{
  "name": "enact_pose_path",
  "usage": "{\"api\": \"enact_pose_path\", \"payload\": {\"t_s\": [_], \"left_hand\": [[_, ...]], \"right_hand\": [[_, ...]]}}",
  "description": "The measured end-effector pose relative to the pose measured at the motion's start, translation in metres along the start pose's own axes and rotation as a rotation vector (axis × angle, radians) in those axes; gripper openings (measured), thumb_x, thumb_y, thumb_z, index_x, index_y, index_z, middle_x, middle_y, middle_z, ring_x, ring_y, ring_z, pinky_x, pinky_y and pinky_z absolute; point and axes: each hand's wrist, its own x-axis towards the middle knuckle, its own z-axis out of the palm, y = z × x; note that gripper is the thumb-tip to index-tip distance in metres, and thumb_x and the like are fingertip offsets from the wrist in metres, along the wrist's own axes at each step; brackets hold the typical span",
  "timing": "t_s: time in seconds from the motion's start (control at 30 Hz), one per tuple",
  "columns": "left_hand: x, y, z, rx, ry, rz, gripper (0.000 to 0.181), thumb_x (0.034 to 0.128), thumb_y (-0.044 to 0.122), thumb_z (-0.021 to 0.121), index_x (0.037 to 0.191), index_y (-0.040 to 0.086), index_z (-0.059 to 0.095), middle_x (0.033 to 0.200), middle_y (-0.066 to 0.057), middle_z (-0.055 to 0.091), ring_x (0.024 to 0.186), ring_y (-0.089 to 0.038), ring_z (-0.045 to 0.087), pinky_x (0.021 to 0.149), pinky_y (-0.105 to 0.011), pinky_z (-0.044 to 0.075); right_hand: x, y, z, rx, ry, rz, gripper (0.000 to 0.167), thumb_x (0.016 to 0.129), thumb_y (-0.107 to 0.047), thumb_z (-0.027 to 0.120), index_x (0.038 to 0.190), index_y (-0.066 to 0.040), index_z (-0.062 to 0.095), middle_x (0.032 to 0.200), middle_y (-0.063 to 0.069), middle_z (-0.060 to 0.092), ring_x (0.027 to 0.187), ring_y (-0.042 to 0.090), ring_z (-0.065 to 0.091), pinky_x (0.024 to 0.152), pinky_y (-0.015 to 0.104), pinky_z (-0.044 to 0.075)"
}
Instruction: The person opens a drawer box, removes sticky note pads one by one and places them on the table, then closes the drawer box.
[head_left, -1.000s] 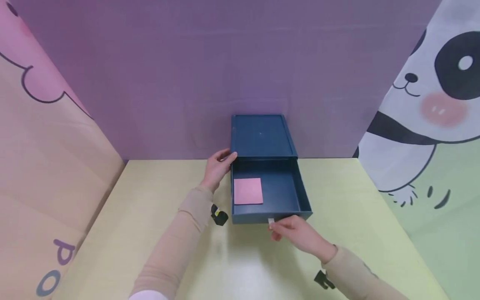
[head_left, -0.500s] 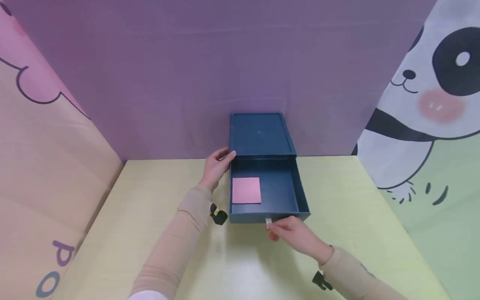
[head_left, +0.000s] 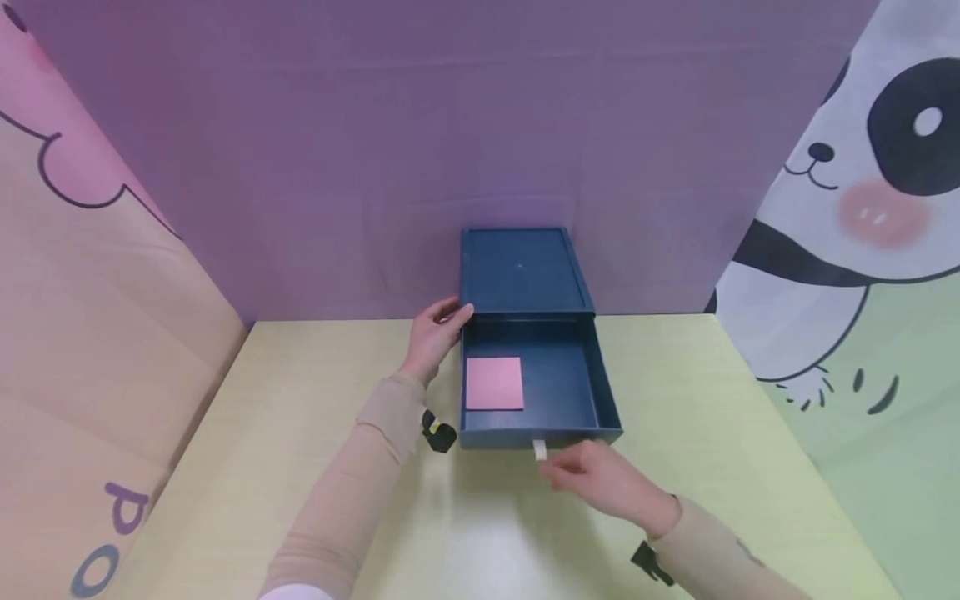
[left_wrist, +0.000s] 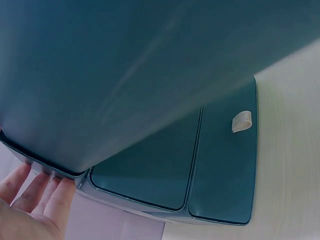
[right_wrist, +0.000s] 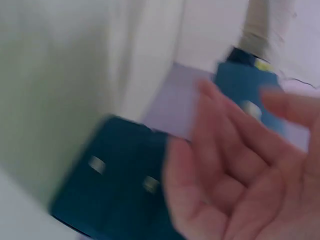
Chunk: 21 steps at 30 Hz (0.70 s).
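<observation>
A dark blue drawer cabinet (head_left: 525, 271) stands against the back wall, its top drawer (head_left: 558, 375) pulled out. Inside the drawer, on the left, lies a pink square pad (head_left: 494, 383). The left hand (head_left: 433, 340) rests against the cabinet's left side near its front top corner; in the left wrist view the straight fingers of that hand (left_wrist: 42, 200) touch its edge. Just right of the white pull tab (head_left: 540, 450), the right hand (head_left: 603, 483) holds nothing. In the right wrist view the right hand (right_wrist: 240, 170) is blurred, thumb apart from loosely bent fingers.
Lower drawers (left_wrist: 145, 165) with a pale tab (left_wrist: 242, 121) show closed in the left wrist view. The cabinet stands on a pale yellow table (head_left: 315, 400). A purple wall (head_left: 337, 167) is behind it, with printed cartoon panels at both sides.
The right hand has let go of the white tab and moved slightly right and down from it. The drawer, the pink pad and the left hand stay as they were.
</observation>
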Motion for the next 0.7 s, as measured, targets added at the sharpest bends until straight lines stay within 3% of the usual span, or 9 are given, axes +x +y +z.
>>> {"api": "enact_pose_path", "payload": {"t_s": [0.03, 0.13, 0.27, 0.37, 0.53, 0.7], "left_hand": [[0.0, 0.0, 0.001, -0.004, 0.0, 0.001, 0.054, 0.0894, 0.035, 0.065, 0.135, 0.009, 0.051, 0.136, -0.009, 0.052, 0.123, -0.024, 0.052, 0.102, -0.042, 0.045], [0.0, 0.001, 0.006, -0.008, -0.02, 0.013, 0.053, 0.0894, 0.034, 0.065, 0.134, 0.009, 0.052, 0.136, -0.009, 0.052, 0.123, -0.024, 0.052, 0.102, -0.041, 0.045], [0.0, -0.001, 0.01, -0.025, -0.04, 0.026, 0.051, 0.0899, 0.032, 0.065, 0.133, 0.008, 0.052, 0.136, -0.01, 0.052, 0.123, -0.025, 0.052, 0.102, -0.041, 0.045], [-0.001, -0.002, 0.009, -0.029, -0.025, 0.018, 0.049, 0.09, 0.031, 0.065, 0.132, 0.008, 0.053, 0.135, -0.01, 0.053, 0.123, -0.025, 0.053, 0.102, -0.042, 0.045], [0.0, 0.0, 0.004, -0.014, -0.017, 0.008, 0.051, 0.0901, 0.033, 0.064, 0.133, 0.009, 0.052, 0.136, -0.01, 0.052, 0.123, -0.025, 0.052, 0.102, -0.042, 0.044], [0.0, -0.001, -0.001, -0.019, -0.008, -0.002, 0.052, 0.0899, 0.033, 0.065, 0.134, 0.008, 0.052, 0.137, -0.01, 0.051, 0.123, -0.025, 0.052, 0.103, -0.042, 0.044]], "right_hand": [[-0.003, -0.003, -0.003, -0.023, -0.024, 0.005, 0.033, 0.096, -0.03, 0.054, 0.072, -0.01, 0.067, 0.059, -0.01, 0.052, 0.052, 0.001, 0.043, 0.051, 0.02, 0.042], [-0.012, -0.013, -0.016, -0.059, -0.091, -0.005, 0.032, 0.096, -0.033, 0.053, 0.081, -0.01, 0.069, 0.063, -0.01, 0.054, 0.053, 0.001, 0.044, 0.052, 0.02, 0.043], [-0.02, -0.025, -0.034, -0.051, -0.123, -0.039, 0.036, 0.097, -0.035, 0.052, 0.109, -0.005, 0.069, 0.096, 0.0, 0.071, 0.081, 0.008, 0.065, 0.071, 0.024, 0.053], [-0.019, -0.037, -0.048, -0.052, -0.133, -0.059, 0.039, 0.097, -0.035, 0.051, 0.114, -0.003, 0.067, 0.102, 0.003, 0.071, 0.086, 0.01, 0.065, 0.075, 0.026, 0.054], [-0.004, -0.056, -0.075, -0.104, -0.134, -0.097, 0.04, 0.098, -0.031, 0.05, 0.119, 0.001, 0.063, 0.105, 0.008, 0.07, 0.089, 0.014, 0.066, 0.079, 0.027, 0.053], [0.027, -0.071, -0.097, -0.18, -0.172, -0.143, 0.039, 0.099, -0.03, 0.049, 0.127, -0.005, 0.059, 0.112, 0.006, 0.068, 0.095, 0.014, 0.065, 0.087, 0.034, 0.052]]}}
